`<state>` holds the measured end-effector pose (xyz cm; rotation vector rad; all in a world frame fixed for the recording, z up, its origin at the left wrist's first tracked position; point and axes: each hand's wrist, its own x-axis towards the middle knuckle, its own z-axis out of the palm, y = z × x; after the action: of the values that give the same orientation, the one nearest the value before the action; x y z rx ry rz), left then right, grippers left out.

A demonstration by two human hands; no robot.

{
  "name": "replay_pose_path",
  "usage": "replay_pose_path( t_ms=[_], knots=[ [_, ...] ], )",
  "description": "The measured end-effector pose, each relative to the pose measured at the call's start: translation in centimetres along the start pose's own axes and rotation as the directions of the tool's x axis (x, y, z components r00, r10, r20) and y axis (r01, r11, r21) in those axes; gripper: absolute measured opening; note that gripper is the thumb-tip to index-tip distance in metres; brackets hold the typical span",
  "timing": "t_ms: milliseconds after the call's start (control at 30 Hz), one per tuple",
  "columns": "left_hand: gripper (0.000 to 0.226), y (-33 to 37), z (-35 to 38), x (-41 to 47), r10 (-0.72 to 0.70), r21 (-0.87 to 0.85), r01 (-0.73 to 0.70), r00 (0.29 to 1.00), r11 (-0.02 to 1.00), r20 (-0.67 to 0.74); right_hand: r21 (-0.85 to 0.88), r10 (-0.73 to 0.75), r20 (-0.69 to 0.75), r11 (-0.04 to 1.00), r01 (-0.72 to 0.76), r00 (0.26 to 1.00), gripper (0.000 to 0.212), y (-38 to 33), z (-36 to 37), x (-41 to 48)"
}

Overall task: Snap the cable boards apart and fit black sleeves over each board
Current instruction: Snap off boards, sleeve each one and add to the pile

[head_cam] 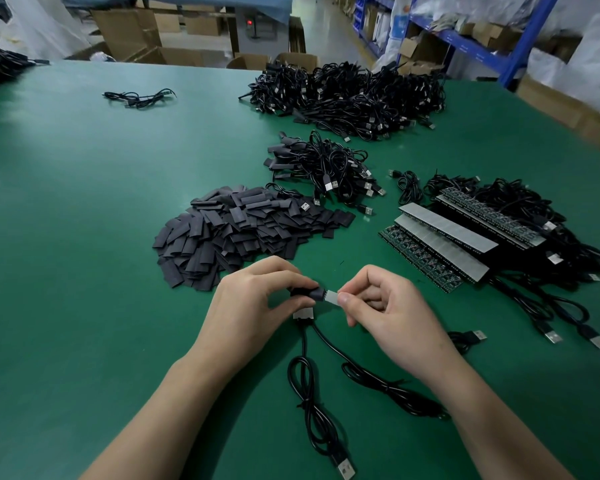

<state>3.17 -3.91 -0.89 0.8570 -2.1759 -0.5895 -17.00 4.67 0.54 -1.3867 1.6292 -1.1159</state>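
Just above the green desk (84,202), near its front edge: one small board (330,296), partly inside a black sleeve (305,293). Left hand (253,299) curled, pinching the sleeve; right hand (392,306) curled, pinching the bare pale end of the board. Probably very light and stiff, maybe fragile where the cable (326,341) joins; sleeve soft, easily flattened. Best to hold by the edges, not the cable.

No legible text, label, brand or number anywhere. Blue-and-white printed panel (400,20) on far right shelving: print too blurred to read. Red lit spot (249,22) on grey machine (262,32), far centre: no digits discernible. Cardboard boxes (125,32), far: any print too blurred to read. Board strips (444,233), right side of counter (84,202): markings too small to read.
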Motion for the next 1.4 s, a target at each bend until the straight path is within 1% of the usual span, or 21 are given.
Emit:
replay_pose_path(
  t_ms=[267,400,567,667,733,767,833,1200,1400],
  knots=[
    [0.021,0.1,0.2,0.0,0.029,-0.007,-0.029,0.999,1.0,0.031,-0.021,0.02,-0.001,1.0,-0.02,1.0,0.014,0.1,0.1,0.1],
    [0.019,0.1,0.3,0.0,0.035,-0.001,-0.035,0.998,0.999,0.044,-0.044,0.018,0.012,0.999,-0.018,1.0,0.013,0.2,0.1,0.0],
    [0.017,0.3,0.3,0.0,0.078,0.0,-0.078,0.993,0.997,0.089,-0.065,0.009,0.049,0.998,-0.006,0.999,0.012,0.3,0.1,0.0],
    [0.018,0.3,0.2,0.0,0.076,0.012,-0.077,0.996,0.997,0.054,-0.058,0.009,0.082,0.998,-0.004,0.997,0.014,0.0,-0.2,0.1],
    [0.019,0.3,0.1,0.0,0.071,0.015,-0.071,0.997,0.997,0.026,-0.128,0.0,0.059,0.992,0.008,0.998,0.015,-0.1,-0.9,0.1],
    [0.019,0.4,0.0,0.0,0.068,0.013,-0.068,0.998,0.998,0.018,-0.165,-0.007,0.038,0.986,0.014,0.999,0.014,-0.1,-1.2,0.1],
    [0.02,0.4,0.0,0.0,0.066,0.014,-0.067,0.998,0.998,0.013,-0.186,-0.008,0.019,0.983,0.012,1.0,0.007,-0.2,-1.4,0.1],
    [0.017,0.6,-0.1,-0.1,0.135,0.068,-0.138,0.99,0.988,0.047,-0.05,0.072,0.042,0.996,-0.07,0.996,0.009,-0.3,-0.9,0.0],
    [0.016,0.6,-0.2,0.0,0.21,0.161,-0.216,0.976,0.963,0.054,-0.024,0.076,0.069,0.997,-0.075,0.995,0.013,0.1,-0.8,0.1]
  ],
)
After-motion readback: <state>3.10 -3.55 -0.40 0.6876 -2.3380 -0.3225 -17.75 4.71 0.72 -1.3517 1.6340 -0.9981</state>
